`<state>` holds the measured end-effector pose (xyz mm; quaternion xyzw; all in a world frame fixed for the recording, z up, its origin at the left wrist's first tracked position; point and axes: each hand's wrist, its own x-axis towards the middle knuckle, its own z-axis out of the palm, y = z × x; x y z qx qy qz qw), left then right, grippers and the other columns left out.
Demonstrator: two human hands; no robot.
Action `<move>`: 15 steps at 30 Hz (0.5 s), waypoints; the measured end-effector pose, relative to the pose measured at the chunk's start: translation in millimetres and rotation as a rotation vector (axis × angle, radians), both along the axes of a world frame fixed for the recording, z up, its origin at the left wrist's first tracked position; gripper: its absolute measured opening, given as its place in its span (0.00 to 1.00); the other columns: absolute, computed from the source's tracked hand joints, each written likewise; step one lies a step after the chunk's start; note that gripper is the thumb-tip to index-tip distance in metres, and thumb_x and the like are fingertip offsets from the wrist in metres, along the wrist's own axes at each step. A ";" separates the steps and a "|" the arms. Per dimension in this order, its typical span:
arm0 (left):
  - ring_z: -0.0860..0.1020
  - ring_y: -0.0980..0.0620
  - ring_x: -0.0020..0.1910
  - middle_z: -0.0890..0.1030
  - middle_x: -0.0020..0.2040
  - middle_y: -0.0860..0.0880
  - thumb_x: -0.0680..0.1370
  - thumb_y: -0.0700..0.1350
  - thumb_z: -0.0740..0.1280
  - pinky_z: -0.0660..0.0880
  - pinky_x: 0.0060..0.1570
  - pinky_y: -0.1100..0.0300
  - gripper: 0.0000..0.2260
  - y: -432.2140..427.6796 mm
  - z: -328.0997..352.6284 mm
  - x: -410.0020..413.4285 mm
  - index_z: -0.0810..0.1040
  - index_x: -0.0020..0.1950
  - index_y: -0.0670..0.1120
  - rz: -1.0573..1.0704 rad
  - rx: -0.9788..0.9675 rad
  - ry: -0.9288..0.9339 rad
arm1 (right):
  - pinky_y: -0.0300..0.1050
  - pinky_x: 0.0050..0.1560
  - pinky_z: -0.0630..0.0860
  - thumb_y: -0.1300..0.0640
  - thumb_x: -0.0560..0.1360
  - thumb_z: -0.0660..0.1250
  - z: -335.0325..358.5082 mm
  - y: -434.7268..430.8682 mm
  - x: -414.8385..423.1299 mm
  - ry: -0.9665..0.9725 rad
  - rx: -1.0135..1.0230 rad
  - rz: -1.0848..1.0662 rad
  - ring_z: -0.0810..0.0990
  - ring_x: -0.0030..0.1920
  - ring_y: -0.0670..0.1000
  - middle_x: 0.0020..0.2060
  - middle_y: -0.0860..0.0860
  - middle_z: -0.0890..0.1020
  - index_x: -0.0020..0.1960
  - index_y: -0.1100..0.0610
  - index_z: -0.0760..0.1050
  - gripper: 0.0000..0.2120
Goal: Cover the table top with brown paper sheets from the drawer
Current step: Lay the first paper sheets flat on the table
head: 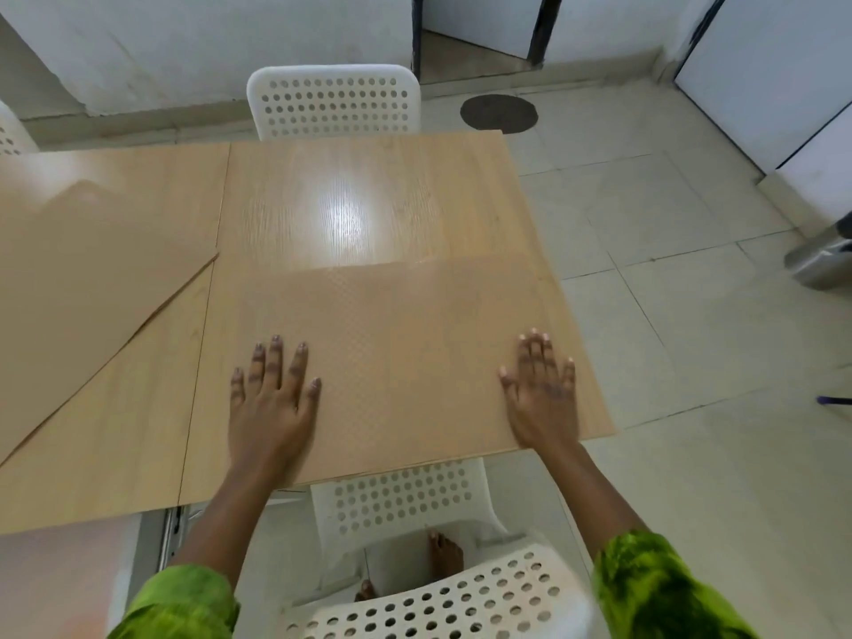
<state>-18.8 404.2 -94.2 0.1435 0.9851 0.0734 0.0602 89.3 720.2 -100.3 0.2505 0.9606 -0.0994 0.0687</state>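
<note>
A brown paper sheet lies flat on the near right part of the light wooden table top. Its right edge runs along the table's right edge. My left hand rests palm down on the sheet's near left part, fingers spread. My right hand presses flat on the sheet's near right corner, fingers apart. Another brown paper sheet lies skewed on the left part of the table. The drawer is not in view.
A white perforated chair stands at the table's far side. Another white chair is right below me, between me and the table. A tiled floor lies to the right, with a metal bin at the right edge.
</note>
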 end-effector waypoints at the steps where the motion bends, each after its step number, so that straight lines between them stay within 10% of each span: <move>1: 0.40 0.51 0.77 0.42 0.78 0.51 0.76 0.62 0.37 0.41 0.75 0.49 0.28 0.4 0.1 0.1 0.40 0.75 0.57 0.003 0.003 0.002 | 0.55 0.74 0.40 0.39 0.75 0.35 0.9 -0.3 -1.2 -0.007 -0.001 0.006 0.43 0.77 0.50 0.77 0.51 0.46 0.77 0.55 0.42 0.34; 10: 0.41 0.51 0.77 0.43 0.78 0.50 0.78 0.61 0.38 0.39 0.74 0.47 0.29 3.2 14.6 -5.0 0.43 0.77 0.52 0.077 -0.037 -0.136 | 0.55 0.74 0.37 0.47 0.81 0.46 23.2 -18.1 -8.1 0.009 -0.133 0.005 0.41 0.77 0.49 0.77 0.52 0.46 0.77 0.56 0.44 0.28; 15: 0.71 0.47 0.66 0.74 0.67 0.44 0.82 0.47 0.53 0.65 0.64 0.52 0.17 -8.6 57.4 26.4 0.72 0.66 0.43 0.312 0.422 0.021 | 0.44 0.69 0.60 0.57 0.80 0.54 58.1 -90.4 -24.9 0.253 -0.524 0.066 0.65 0.71 0.52 0.69 0.54 0.71 0.69 0.59 0.68 0.19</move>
